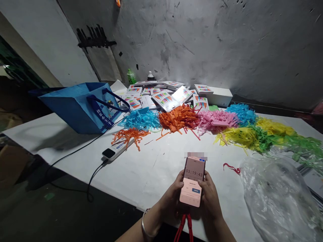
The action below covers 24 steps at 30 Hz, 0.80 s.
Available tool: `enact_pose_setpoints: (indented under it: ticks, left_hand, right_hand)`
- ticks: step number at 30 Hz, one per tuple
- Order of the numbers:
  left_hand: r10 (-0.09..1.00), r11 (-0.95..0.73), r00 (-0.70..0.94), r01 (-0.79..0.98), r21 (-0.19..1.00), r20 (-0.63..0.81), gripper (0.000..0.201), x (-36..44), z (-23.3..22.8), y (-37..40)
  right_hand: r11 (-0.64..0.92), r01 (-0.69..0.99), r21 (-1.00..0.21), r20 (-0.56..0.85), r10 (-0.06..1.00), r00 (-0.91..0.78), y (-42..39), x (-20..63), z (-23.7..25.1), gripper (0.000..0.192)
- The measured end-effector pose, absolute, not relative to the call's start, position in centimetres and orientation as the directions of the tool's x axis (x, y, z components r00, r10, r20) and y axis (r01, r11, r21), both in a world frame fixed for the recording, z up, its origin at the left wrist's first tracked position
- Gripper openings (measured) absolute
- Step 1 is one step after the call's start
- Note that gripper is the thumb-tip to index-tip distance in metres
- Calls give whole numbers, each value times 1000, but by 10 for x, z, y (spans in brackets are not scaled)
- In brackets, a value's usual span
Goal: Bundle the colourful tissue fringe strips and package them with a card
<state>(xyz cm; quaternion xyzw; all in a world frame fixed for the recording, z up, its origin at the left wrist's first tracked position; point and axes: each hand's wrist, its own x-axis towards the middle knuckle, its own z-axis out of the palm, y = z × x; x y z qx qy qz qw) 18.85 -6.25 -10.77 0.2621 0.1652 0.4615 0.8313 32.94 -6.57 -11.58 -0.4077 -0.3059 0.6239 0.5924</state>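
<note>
One long white table (pixel 156 168) carries everything here, pushed up against a scuffed grey wall. A blue tote bag (pixel 80 107) lies tipped on its side at the left end, its handles spilling toward the middle, probably so the mouth is easy to reach. A crumpled clear plastic bag (pixel 277 198) sits at the right front edge. Heaps of shredded paper run in a band across the table, sorted by colour: blue shreds (pixel 140 119), orange shreds (pixel 178 119), pink shreds (pixel 215 120), then yellow shreds (pixel 242 137) and green shreds (pixel 300 144), each kept apart from its neighbour. Behind them, a loose stack of small printed boxes (pixel 164 97) leans against the wall. A white power bank (pixel 118 150) with a black cable lies near the left front.

Both hands cradle a pink phone (pixel 193 183) above the near edge, screen up and showing a running timer. The left hand (pixel 173 201) wraps the left side with its thumb on the glass; the right hand (pixel 210 200) wraps the other side, thumb by the blue button. A red lanyard (pixel 185 228) hangs beneath.
</note>
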Motion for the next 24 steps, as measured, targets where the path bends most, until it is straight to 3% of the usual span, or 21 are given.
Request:
enact_pose_setpoints:
  ticks: [13, 24]
  left_hand:
    - [862, 405, 507, -724, 559, 32, 44, 191, -107, -62]
    - [873, 410, 488, -721, 558, -12, 44, 190, -109, -65]
  right_hand:
    - [-124, -544, -830, -174, 984, 42, -66, 327, -119, 35]
    - [-123, -535, -836, -169, 985, 38, -67, 326, -116, 36]
